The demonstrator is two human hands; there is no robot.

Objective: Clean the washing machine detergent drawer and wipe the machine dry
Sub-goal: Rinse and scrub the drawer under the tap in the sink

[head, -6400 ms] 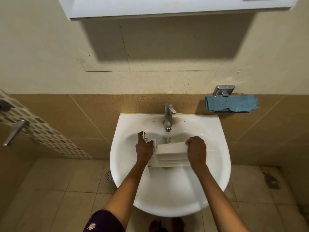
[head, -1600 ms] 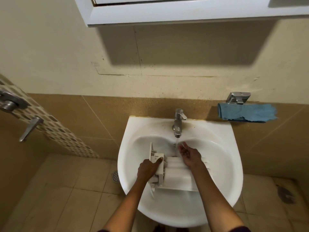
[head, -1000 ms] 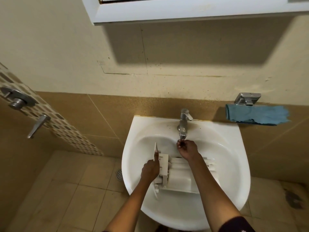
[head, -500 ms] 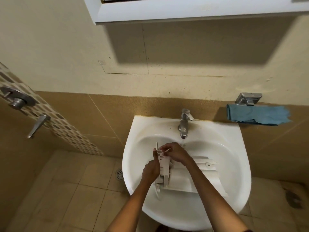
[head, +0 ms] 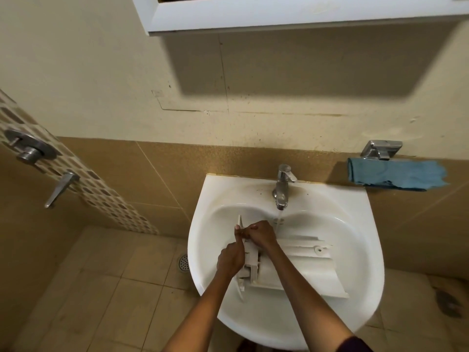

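The white plastic detergent drawer (head: pixel 302 265) lies across the white sink (head: pixel 360 280), its front panel end at the left. My left hand (head: pixel 229 257) grips that front end from the left side. My right hand (head: pixel 261 233) rests on the top of the same end, fingers curled against it, close to my left thumb. A thin stream of water runs from the chrome tap (head: pixel 283 186) and falls just right of my right hand.
A blue cloth (head: pixel 396 175) hangs from a chrome holder (head: pixel 380 149) on the wall at the right. A white cabinet (head: pixel 291 13) juts out overhead. Shower fittings (head: pixel 30 148) sit on the left wall, and a floor drain (head: pixel 183 262) lies left of the sink.
My right hand left the water under the tap and came down left onto the drawer's front end beside my left hand. The left hand has kept its grip throughout.
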